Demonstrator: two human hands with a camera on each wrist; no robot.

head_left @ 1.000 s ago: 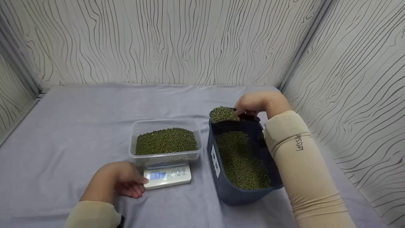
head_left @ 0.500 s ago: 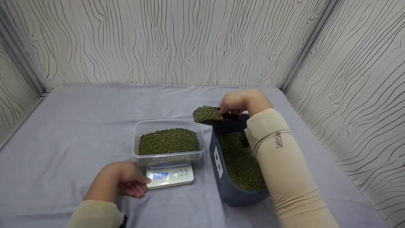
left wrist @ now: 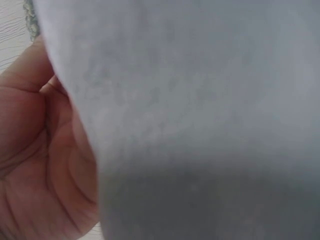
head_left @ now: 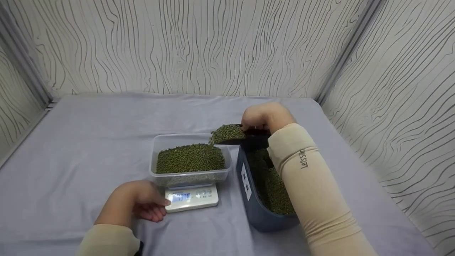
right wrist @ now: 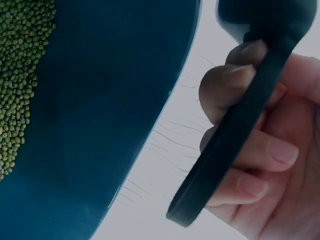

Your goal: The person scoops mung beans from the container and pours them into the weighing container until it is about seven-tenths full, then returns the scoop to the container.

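My right hand (head_left: 256, 117) grips the handle of a black scoop (head_left: 231, 141), heaped with mung beans (head_left: 227, 132); its curled fingers show in the right wrist view. The scoop's front lip overlaps the right back rim of a clear plastic container (head_left: 153, 156), and a few beans spill off it there. This container holds a broad mound of mung beans (head_left: 188, 158) and stands on a white kitchen scale (head_left: 209, 202) with a lit, blurred display. At the scale's left front corner, my left hand (head_left: 144, 199) holds the edge with the thumb on it, fingers bent below.
A deep dark-blue bin (head_left: 259, 209) with mung beans stands right of the scale, under my right forearm. Grey cloth (head_left: 89, 142) covers the table. Wood-patterned panels (head_left: 177, 49) enclose the back and sides. Blurred pale cloth fills most of the left wrist view.
My right hand has carried the full scoop left, from over the bin to the clear container's rim, and it now tips with beans spilling. The left hand stays at the scale.
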